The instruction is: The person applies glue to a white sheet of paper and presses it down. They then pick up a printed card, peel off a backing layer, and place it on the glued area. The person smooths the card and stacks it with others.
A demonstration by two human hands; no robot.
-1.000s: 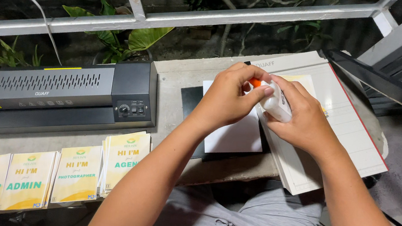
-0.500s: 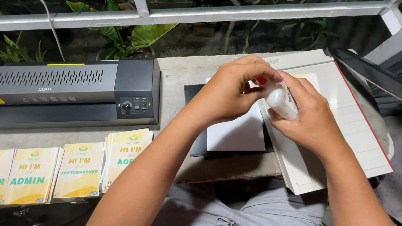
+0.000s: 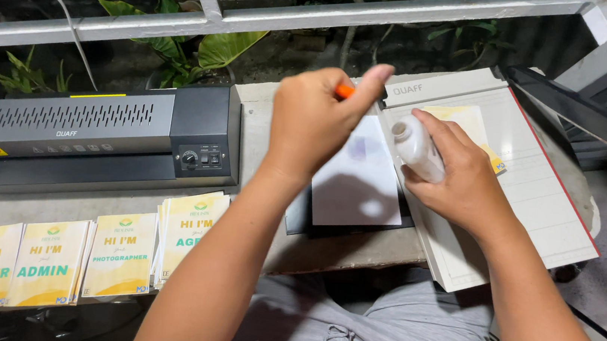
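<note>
My right hand [image 3: 461, 172] grips a small white plastic bottle [image 3: 417, 146] with its mouth uncovered, tilted over the left edge of a paper trimmer board [image 3: 541, 195]. My left hand [image 3: 316, 119] is raised a little to the left of the bottle and pinches its orange cap [image 3: 344, 90] between thumb and forefinger. Below the hands a white sheet [image 3: 359, 180] lies on a dark pad. A yellow-cornered card [image 3: 474, 124] lies on the trimmer board beyond the bottle.
A black and grey laminating machine [image 3: 96, 137] stands at the left on the concrete ledge [image 3: 260, 151]. Several yellow and white name cards [image 3: 84, 253] lie in a row in front of it. A metal railing [image 3: 259, 15] and plants are behind.
Both hands were together twisting the cap on the bottle. Now the left hand has pulled away to the left with the orange cap, leaving the bottle's mouth uncovered.
</note>
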